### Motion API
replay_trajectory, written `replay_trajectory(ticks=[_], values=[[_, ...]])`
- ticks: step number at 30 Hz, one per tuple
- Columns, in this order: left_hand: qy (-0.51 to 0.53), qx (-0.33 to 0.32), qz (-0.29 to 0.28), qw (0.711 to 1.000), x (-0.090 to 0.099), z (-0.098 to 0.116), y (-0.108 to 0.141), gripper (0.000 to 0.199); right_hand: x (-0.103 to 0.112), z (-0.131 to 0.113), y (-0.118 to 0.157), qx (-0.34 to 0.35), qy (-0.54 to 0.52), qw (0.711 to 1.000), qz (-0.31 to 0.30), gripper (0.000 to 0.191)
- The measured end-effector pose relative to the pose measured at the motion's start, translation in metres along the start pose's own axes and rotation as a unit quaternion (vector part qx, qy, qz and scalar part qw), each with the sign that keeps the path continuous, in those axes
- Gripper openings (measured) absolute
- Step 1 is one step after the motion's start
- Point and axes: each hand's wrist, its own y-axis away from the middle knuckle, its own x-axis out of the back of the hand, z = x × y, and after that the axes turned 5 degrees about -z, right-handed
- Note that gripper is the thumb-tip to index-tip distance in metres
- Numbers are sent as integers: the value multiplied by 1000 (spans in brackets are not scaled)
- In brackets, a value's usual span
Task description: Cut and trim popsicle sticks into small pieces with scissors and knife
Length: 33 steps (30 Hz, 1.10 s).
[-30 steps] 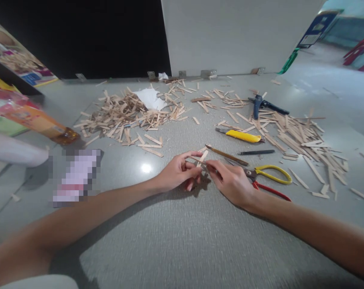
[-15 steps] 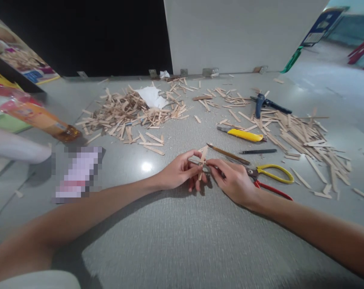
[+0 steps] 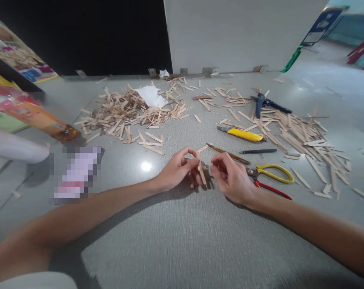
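Observation:
My left hand (image 3: 180,168) pinches a small wooden stick (image 3: 202,174) between thumb and fingertips, its lower end tilted toward me. Just to the right, my right hand (image 3: 234,178) is closed, with thumb and fingers curled together and apart from the stick. Whatever its fingertips hold, if anything, is too small to make out. Behind the hands lies a brown craft knife (image 3: 228,153), its tip by another pale stick (image 3: 203,147). Scissors with one yellow and one red handle (image 3: 275,172) lie partly hidden behind my right hand.
A yellow utility knife (image 3: 245,134) and a black pen-like tool (image 3: 258,151) lie beyond. Piles of wooden sticks (image 3: 109,116) spread left and right, with a white paper scrap (image 3: 151,96) and dark blue clippers (image 3: 260,105). A bottle (image 3: 49,120) and a blurred rectangular item (image 3: 79,172) sit left.
My right hand has drawn back to the right from the stick, its fingers curling in. The stick in my left hand has turned, its lower end now pointing down toward the right.

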Motion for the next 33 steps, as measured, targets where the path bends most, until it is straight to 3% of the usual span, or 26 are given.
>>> replay_trajectory(ticks=[3, 6, 11, 13, 21, 33], values=[[9, -6, -8, 1000, 1, -3, 0, 50, 1, -2, 0, -47, -14, 999, 10, 8], [26, -22, -2, 999, 1, -5, 0, 50, 1, -2, -1, -43, 14, 998, 44, 13], [27, -31, 0, 999, 1, -8, 0, 46, 0, -1, -3, 1, -7, 997, -77, 26], [21, -25, 1, 999, 0, -7, 1, 41, 0, 1, -3, 5, -17, 996, -89, 27], [31, -14, 55, 998, -1, -6, 2, 36, 0, 6, -5, 1, -26, 997, -77, 26], [-14, -15, 64, 998, -1, -5, 2, 48, 2, 5, -8, -60, -44, 995, -69, 30]])
